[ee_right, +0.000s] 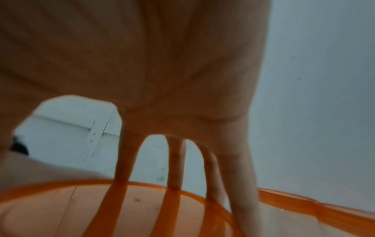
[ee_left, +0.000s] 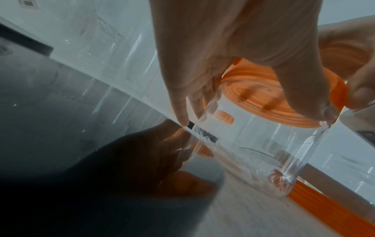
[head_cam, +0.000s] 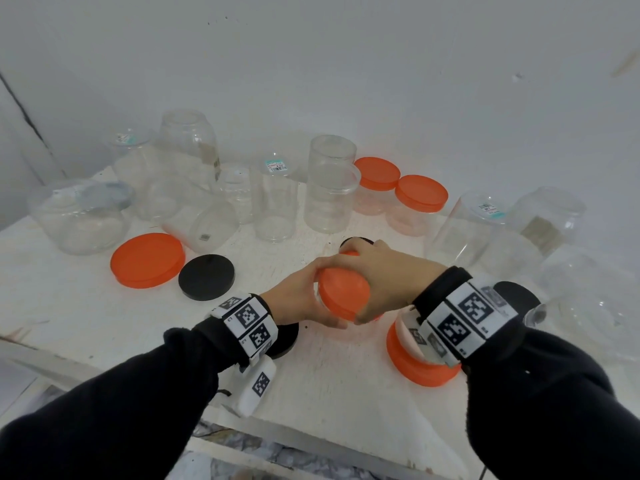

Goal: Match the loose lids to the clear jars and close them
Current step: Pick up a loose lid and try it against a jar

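At the table's middle a clear jar (ee_left: 263,152) stands with an orange lid (head_cam: 343,296) on its mouth. My left hand (head_cam: 304,292) grips the jar's side just under the lid, thumb on one side and fingers curled round the other. My right hand (head_cam: 374,275) lies over the lid from above. Its fingers (ee_right: 123,160) spread down over the lid's rim (ee_right: 142,189) and clasp it. In the head view the hands and lid hide most of the jar. The left wrist view shows the lid (ee_left: 284,96) sitting on the jar's neck.
A loose orange lid (head_cam: 147,259) and a black lid (head_cam: 206,277) lie to the left, and another orange lid (head_cam: 415,365) lies under my right wrist. More black lids lie around. Two orange-lidded jars (head_cam: 420,194) and several open clear jars (head_cam: 329,188) line the back and right.
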{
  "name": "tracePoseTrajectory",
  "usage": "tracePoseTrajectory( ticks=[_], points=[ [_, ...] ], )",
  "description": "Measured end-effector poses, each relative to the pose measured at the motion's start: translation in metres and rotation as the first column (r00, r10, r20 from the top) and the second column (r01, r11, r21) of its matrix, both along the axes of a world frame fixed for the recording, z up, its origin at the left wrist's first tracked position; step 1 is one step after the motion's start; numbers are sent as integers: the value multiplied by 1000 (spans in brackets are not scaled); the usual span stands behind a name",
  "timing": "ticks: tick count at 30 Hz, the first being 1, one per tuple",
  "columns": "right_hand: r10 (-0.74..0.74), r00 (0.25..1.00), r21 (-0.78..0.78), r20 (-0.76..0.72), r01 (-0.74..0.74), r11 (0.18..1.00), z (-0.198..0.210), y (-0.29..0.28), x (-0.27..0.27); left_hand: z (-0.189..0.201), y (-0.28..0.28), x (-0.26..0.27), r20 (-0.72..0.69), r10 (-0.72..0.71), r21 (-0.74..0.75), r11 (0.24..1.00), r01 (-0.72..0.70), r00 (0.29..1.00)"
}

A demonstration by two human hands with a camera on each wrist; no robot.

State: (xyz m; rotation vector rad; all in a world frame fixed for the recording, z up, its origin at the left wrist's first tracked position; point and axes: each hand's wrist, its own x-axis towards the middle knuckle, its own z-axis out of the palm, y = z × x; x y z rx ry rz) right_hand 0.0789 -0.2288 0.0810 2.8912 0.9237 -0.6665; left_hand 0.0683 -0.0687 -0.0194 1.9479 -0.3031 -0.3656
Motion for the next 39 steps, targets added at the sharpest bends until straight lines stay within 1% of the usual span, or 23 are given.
tracePoseTrajectory(
  ticks=[3, 5, 6, 7, 9, 11, 12, 13, 15, 17, 20, 21, 22, 25, 27, 29, 31, 33, 34, 35, 37, 38, 39],
  points=[
    [-127, 977, -2, 170, 129, 992, -7, 8, -9, -1, 0, 1, -6, 7, 13, 1000, -7, 1000],
    [-155, 950, -40, 270, 172, 984, -11, 14, -13, 0, 0, 1, -17, 3, 11, 1000, -3, 1000],
    [-146, 949, -56, 280, 168, 984, -11, 15, -12, 0, 0, 1, -18, 2, 10, 1000, -2, 1000],
    [-127, 960, -62, 251, 147, 987, -9, 14, -10, 0, 0, 1, -13, 2, 13, 1000, -2, 1000],
    [-63, 994, -66, 90, 69, 995, -1, 8, -3, 1, 0, 0, 8, 2, 21, 1000, -2, 1000],
    [19, 998, -85, -64, -24, 996, 8, 4, 2, 0, -1, 0, 19, -1, 11, 1000, 1, 1000],
    [42, 995, -91, -94, -50, 995, 10, 4, 3, -1, 0, 0, 18, -2, -1, 1000, 2, 1000],
    [43, 994, -91, -96, -51, 995, 10, 4, 4, -2, 0, 0, 19, -5, -10, 1000, 5, 1000],
    [-1, 999, -74, -50, -3, 997, 8, 5, 2, -3, 0, 1, 17, -4, -9, 1000, 4, 1000],
    [-83, 996, -50, 36, 84, 995, 3, 10, -3, -3, 0, 2, 7, 4, 0, 1000, -4, 1000],
    [-174, 965, -52, 194, 187, 981, -5, 17, -10, -2, 1, 2, -28, 9, -9, 1000, -9, 1000],
    [-179, 964, -56, 197, 193, 980, -5, 17, -10, -2, 1, 1, -28, 6, -7, 1000, -6, 1000],
    [-166, 973, -64, 163, 178, 982, -5, 15, -9, -2, 1, 1, -21, 7, 0, 1000, -7, 1000],
    [-38, 999, -97, -31, 35, 995, 4, 7, -6, -2, 0, 1, 21, 7, 25, 1000, -7, 1000],
    [20, 999, -88, -43, -24, 996, 8, 5, -4, -3, 0, 1, 25, 9, 9, 1000, -9, 1000],
    [-8, 1000, -64, 22, 9, 998, 4, 6, -3, -3, 0, 2, 22, 3, 13, 1000, -4, 1000],
    [-80, 988, -35, 135, 86, 996, -2, 12, -7, -3, 1, 2, 6, 4, 15, 1000, -4, 1000],
    [-136, 964, -42, 229, 149, 988, -8, 17, -10, -3, 1, 2, -15, 8, -2, 1000, -8, 1000],
    [-134, 962, -62, 239, 153, 986, -8, 17, -10, -2, 1, 2, -19, 9, -4, 1000, -9, 1000],
    [-114, 970, -88, 213, 135, 987, -7, 15, -8, -2, 0, 2, -13, 13, 5, 1000, -12, 1000],
    [-39, 997, -114, 67, 46, 992, -1, 8, -3, -1, 0, 1, 13, 19, 29, 999, -20, 1000],
    [5, 1000, -109, -5, -5, 994, 3, 5, 0, -1, -1, 1, 20, 20, 29, 999, -21, 1000],
    [41, 998, -96, -42, -45, 994, 5, 3, 1, 0, -1, 0, 26, 19, 20, 1000, -19, 999]
  ],
)
